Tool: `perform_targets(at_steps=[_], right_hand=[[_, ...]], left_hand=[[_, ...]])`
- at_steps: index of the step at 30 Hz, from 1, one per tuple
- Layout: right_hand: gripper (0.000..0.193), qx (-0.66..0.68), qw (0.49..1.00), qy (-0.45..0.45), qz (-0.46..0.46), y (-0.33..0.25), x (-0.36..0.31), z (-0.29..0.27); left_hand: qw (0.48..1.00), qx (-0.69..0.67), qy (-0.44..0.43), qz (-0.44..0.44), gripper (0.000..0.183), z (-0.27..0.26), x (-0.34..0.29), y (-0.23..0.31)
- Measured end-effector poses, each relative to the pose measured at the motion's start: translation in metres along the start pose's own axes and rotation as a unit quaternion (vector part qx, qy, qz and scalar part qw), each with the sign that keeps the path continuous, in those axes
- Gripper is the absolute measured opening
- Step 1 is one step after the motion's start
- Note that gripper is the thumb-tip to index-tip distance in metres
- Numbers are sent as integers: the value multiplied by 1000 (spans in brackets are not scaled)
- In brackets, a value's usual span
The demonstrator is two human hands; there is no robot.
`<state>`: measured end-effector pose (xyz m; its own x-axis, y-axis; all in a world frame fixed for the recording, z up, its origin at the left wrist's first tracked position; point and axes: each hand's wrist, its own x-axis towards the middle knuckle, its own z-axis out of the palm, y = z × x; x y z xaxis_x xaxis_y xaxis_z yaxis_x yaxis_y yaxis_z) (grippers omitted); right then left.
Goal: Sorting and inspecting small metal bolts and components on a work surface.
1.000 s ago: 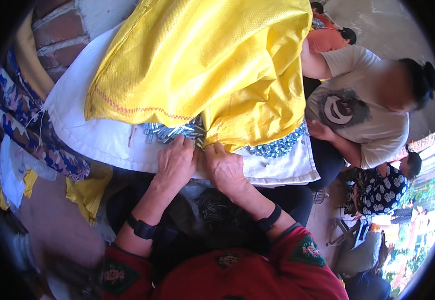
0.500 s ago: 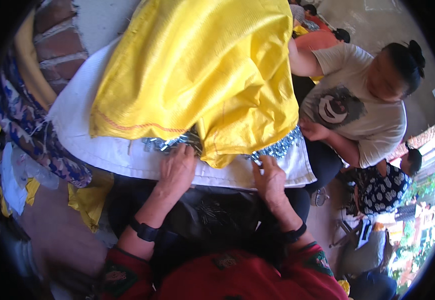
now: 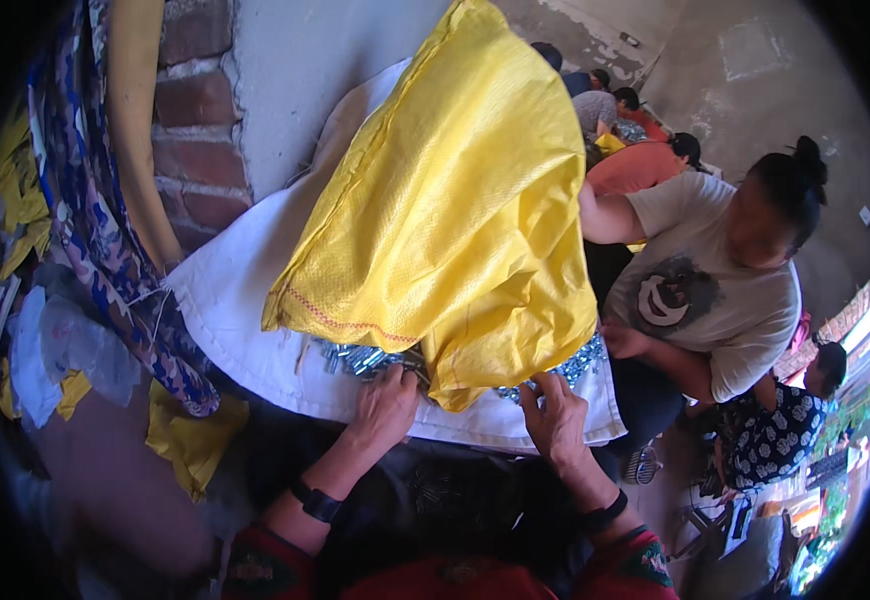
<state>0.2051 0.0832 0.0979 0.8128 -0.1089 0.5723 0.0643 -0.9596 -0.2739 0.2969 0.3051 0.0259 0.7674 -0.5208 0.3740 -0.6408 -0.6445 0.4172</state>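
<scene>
Lying partly under a yellow sack (image 3: 445, 220), small shiny metal pieces (image 3: 355, 360) show as a left heap and a right heap (image 3: 583, 362) on a white cloth (image 3: 225, 310). At the left heap's near edge is the left hand (image 3: 387, 408), fingers curled close together; whether they pinch a piece cannot be told. The right hand (image 3: 558, 418) is bent beside the right heap, thumb near the fingertips, its grip likewise unclear. The sack's drooping flap hangs between the hands, so a snag there could drag pieces along. Both heaps lie near the cloth's front edge; a tug could tip some onto the dark lap (image 3: 460, 500). Rightward sits a co-worker (image 3: 715, 280), one hand (image 3: 625, 341) just beside the sack; a bump could jostle everything.
</scene>
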Motion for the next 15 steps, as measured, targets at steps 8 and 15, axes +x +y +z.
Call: perform_targets(at_steps=[8, 15], right_hand=[[13, 36, 994, -55, -91, -35, 14, -13], [14, -66, 993, -99, 16, 49, -46, 13]], left_hand=[[999, -25, 21, -11, 9, 3, 4, -3], [1000, -3, 19, 15, 7, 12, 5, -5]])
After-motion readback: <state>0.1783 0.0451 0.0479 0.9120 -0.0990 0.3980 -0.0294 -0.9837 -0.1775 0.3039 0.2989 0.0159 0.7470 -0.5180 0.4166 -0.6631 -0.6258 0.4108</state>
